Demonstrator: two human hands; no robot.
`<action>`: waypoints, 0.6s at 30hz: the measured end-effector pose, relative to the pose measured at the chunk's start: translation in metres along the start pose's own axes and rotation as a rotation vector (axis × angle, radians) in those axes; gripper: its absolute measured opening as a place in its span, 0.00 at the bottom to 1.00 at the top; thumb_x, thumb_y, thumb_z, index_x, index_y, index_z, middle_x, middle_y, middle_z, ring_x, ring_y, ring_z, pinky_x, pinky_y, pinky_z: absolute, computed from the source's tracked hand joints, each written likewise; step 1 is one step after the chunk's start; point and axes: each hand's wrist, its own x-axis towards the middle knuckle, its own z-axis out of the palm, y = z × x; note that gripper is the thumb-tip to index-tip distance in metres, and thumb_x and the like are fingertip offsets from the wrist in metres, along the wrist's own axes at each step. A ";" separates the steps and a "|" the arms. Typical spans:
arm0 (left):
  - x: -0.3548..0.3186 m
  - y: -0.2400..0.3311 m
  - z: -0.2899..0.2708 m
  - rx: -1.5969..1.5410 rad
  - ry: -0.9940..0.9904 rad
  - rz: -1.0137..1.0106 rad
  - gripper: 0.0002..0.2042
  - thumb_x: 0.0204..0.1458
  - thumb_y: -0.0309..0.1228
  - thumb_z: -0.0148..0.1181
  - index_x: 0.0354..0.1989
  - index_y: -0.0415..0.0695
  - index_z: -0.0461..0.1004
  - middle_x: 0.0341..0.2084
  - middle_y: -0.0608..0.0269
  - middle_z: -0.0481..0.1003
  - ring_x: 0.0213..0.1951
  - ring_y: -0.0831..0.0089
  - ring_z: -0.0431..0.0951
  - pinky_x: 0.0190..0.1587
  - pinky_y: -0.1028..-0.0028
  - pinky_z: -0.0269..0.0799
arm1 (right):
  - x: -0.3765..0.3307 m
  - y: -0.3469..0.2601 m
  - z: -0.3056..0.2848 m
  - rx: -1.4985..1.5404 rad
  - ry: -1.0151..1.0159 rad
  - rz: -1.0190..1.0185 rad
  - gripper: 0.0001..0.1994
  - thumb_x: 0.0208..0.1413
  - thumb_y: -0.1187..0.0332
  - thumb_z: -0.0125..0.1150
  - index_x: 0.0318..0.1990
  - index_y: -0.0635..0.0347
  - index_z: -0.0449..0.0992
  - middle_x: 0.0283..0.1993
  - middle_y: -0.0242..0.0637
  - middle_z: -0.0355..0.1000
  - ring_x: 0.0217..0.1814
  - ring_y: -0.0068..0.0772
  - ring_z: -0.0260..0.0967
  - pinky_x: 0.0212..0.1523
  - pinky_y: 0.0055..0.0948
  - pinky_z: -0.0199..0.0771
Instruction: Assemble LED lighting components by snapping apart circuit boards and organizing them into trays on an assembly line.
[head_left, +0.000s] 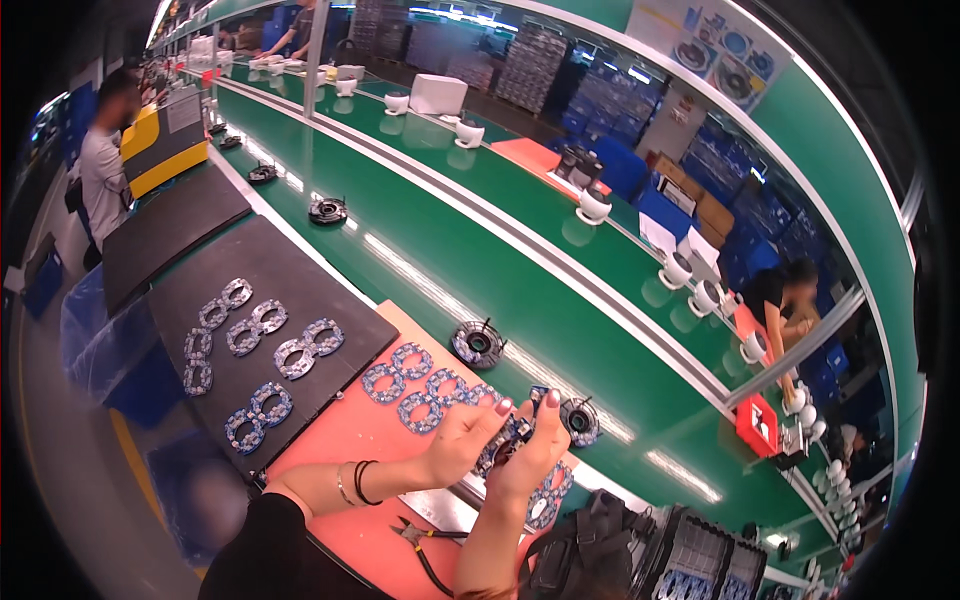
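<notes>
Both my hands are together above the front edge of the green belt. My left hand (462, 440) is closed on one side of a blue circuit board (508, 436), its thumb raised. My right hand (533, 458) grips the same board from the other side, thumb pointing up. Fingers hide most of the board. Left of the hands, several blue ring-shaped circuit boards (383, 383) lie on the pink mat (345, 440). Another ring board (546, 500) is just right of my right wrist. Cutting pliers (420, 543) with black and orange handles lie between my forearms.
Black round parts (478, 343) sit along the green belt (420, 270). More ring boards (260, 415) lie on a black panel (170, 290). A black bag (590, 545) and a black tray (700, 550) are at right. White housings (593, 206) line the far side; other people work beyond.
</notes>
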 end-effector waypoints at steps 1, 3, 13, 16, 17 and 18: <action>-0.002 -0.002 -0.001 -0.001 0.016 -0.006 0.24 0.68 0.39 0.45 0.17 0.41 0.64 0.14 0.79 0.61 0.21 0.90 0.56 0.22 0.80 0.51 | -0.001 -0.001 0.002 0.001 -0.013 0.014 0.23 0.68 0.59 0.50 0.17 0.55 0.63 0.17 0.20 0.60 0.18 0.11 0.50 0.19 0.20 0.45; -0.002 -0.004 -0.001 0.022 0.011 -0.005 0.25 0.68 0.38 0.45 0.16 0.40 0.64 0.12 0.77 0.60 0.20 0.89 0.55 0.21 0.78 0.50 | -0.002 0.000 -0.001 0.000 -0.010 0.028 0.23 0.68 0.59 0.49 0.17 0.55 0.63 0.18 0.20 0.60 0.19 0.10 0.50 0.20 0.20 0.45; 0.012 0.005 -0.003 0.125 0.015 0.144 0.23 0.67 0.35 0.46 0.17 0.38 0.63 0.11 0.74 0.59 0.19 0.88 0.55 0.19 0.75 0.49 | 0.010 0.016 -0.004 0.040 -0.033 0.027 0.21 0.68 0.59 0.48 0.24 0.63 0.73 0.22 0.25 0.67 0.22 0.12 0.57 0.23 0.18 0.53; 0.014 0.003 -0.005 0.119 0.001 0.090 0.23 0.67 0.36 0.46 0.17 0.38 0.62 0.12 0.74 0.59 0.20 0.88 0.55 0.19 0.76 0.49 | 0.012 0.018 -0.007 -0.002 -0.039 0.022 0.22 0.68 0.58 0.48 0.24 0.64 0.72 0.20 0.24 0.64 0.21 0.11 0.54 0.22 0.19 0.49; 0.014 0.003 -0.006 0.119 -0.007 0.094 0.24 0.67 0.36 0.46 0.17 0.38 0.62 0.12 0.74 0.59 0.20 0.88 0.55 0.19 0.76 0.49 | 0.012 0.018 -0.007 -0.010 -0.034 0.020 0.23 0.68 0.58 0.48 0.23 0.63 0.72 0.20 0.24 0.63 0.21 0.11 0.53 0.22 0.19 0.48; 0.014 0.005 -0.005 0.119 -0.015 0.100 0.24 0.67 0.36 0.46 0.17 0.38 0.62 0.12 0.75 0.59 0.20 0.88 0.55 0.19 0.76 0.49 | 0.013 0.019 -0.009 0.009 -0.034 0.022 0.23 0.68 0.58 0.48 0.21 0.62 0.70 0.19 0.23 0.62 0.21 0.11 0.52 0.22 0.20 0.47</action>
